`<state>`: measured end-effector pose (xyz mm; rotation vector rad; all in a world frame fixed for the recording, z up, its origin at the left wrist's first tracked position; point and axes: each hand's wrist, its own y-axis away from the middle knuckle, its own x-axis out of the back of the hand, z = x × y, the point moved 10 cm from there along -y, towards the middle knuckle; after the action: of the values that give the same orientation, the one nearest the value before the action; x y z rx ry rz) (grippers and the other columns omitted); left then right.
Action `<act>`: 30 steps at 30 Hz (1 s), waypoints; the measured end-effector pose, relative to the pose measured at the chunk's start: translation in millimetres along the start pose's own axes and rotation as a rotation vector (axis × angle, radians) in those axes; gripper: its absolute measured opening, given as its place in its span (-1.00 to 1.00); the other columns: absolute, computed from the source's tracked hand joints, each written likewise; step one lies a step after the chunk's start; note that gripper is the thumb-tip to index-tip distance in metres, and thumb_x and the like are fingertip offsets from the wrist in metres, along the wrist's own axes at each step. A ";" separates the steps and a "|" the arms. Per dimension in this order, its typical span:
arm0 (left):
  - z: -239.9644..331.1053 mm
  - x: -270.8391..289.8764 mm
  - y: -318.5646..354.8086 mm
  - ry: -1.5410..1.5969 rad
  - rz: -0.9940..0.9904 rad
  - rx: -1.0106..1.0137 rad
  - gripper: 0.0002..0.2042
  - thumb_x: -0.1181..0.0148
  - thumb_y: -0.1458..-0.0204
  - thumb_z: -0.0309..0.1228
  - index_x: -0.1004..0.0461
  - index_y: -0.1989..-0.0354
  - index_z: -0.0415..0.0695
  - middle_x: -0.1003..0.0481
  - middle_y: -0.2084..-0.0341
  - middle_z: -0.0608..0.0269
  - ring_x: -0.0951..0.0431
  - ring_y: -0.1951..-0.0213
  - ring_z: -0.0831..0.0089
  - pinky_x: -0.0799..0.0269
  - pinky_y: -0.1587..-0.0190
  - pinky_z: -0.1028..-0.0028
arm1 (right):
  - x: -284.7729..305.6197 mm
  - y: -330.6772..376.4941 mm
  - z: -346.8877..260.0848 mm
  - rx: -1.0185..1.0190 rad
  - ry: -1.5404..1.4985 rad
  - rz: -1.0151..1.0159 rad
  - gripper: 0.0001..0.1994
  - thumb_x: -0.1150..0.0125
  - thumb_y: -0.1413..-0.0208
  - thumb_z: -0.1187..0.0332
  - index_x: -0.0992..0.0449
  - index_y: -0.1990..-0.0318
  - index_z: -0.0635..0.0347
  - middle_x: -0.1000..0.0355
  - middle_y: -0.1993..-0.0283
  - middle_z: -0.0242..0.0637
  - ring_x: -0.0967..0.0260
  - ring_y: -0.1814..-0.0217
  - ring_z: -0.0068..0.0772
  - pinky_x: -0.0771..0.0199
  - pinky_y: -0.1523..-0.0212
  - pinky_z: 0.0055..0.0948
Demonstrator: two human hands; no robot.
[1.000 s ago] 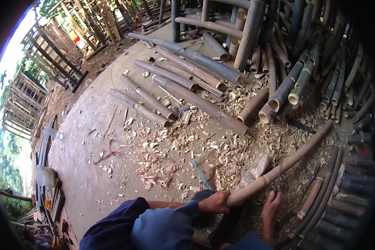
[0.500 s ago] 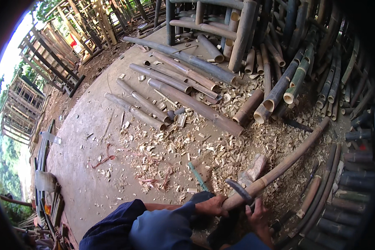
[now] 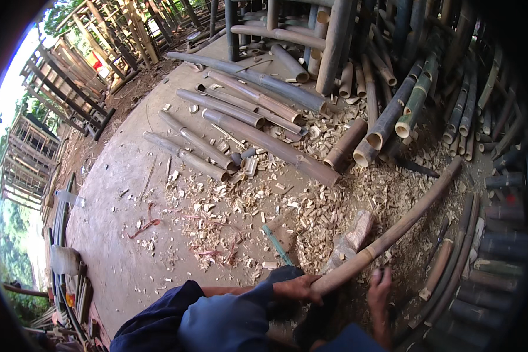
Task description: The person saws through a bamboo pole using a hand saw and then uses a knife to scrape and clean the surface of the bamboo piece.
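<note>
My left hand (image 3: 299,288) is closed around the near end of a long brown bamboo pole (image 3: 387,239). The pole slants up and away to the right, crossing beside a short thick wooden block (image 3: 353,237) on the ground. To the right of the pole's near end, my right hand (image 3: 380,287) is raised in a fist, apart from the bamboo. A small dark end shows at its fingers, apparently the handle of the dark-bladed tool seen earlier; the blade itself is not visible now.
Pale wood chips (image 3: 317,226) cover the ground around the block. Cut bamboo lengths (image 3: 270,146) lie ahead, and more bamboo (image 3: 416,105) leans at the upper right. Stacked dark bamboo (image 3: 498,264) lines the right side. A green stick (image 3: 277,245) lies near my left hand.
My right hand has moved up and right, away from the pole's near end. The dark blade that lay across the pole is out of sight. My left hand keeps its grip.
</note>
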<state>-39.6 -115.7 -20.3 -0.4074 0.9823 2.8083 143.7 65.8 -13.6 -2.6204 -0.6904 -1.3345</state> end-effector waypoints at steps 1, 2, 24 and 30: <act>1.3 5.2 2.8 -0.050 0.043 -0.004 -0.34 -0.53 0.12 -0.19 -0.46 -0.11 -0.33 -0.59 0.28 0.12 -0.59 0.22 0.35 -0.52 0.12 0.37 | -10.1 11.5 -31.5 -0.004 0.006 -0.255 -0.57 -0.12 -0.30 0.08 -0.42 -0.07 0.29 -0.51 0.11 0.22 -0.53 0.05 0.27 -0.51 0.07 0.09; 5.4 8.8 -2.0 -0.107 0.061 -0.019 -0.36 -0.54 0.13 -0.19 -0.48 -0.09 -0.33 -0.59 0.30 0.13 -0.59 0.23 0.37 -0.52 0.14 0.37 | -10.9 22.8 -53.1 0.173 0.114 -0.313 -0.56 -0.17 -0.25 0.05 -0.44 -0.07 0.24 -0.53 0.22 0.20 -0.53 0.21 0.33 -0.51 0.19 0.16; 14.4 17.7 -6.0 -0.262 0.123 0.042 -0.43 -0.48 0.03 -0.21 -0.49 -0.04 -0.40 -0.60 0.24 0.02 -0.63 0.22 0.36 -0.55 0.09 0.33 | 14.4 -4.7 22.3 -0.171 0.017 0.075 -0.65 -0.10 -0.37 0.01 -0.39 0.24 0.14 -0.46 0.56 -0.14 -0.50 0.56 -0.02 -0.46 0.53 -0.05; 8.4 15.9 -4.2 -0.141 0.101 0.104 -0.36 -0.45 0.00 -0.15 -0.42 -0.12 -0.39 -0.58 0.24 0.03 -0.61 0.23 0.35 -0.53 0.10 0.32 | 3.8 19.2 -55.0 0.370 0.069 -0.002 -0.65 -0.17 -0.33 0.02 -0.38 0.23 0.15 -0.44 0.56 -0.12 -0.49 0.59 -0.11 -0.45 0.61 -0.11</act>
<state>-55.6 -106.5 -21.2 -0.1485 1.1402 2.8114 113.7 33.2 24.5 -2.2720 -0.8388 -1.1604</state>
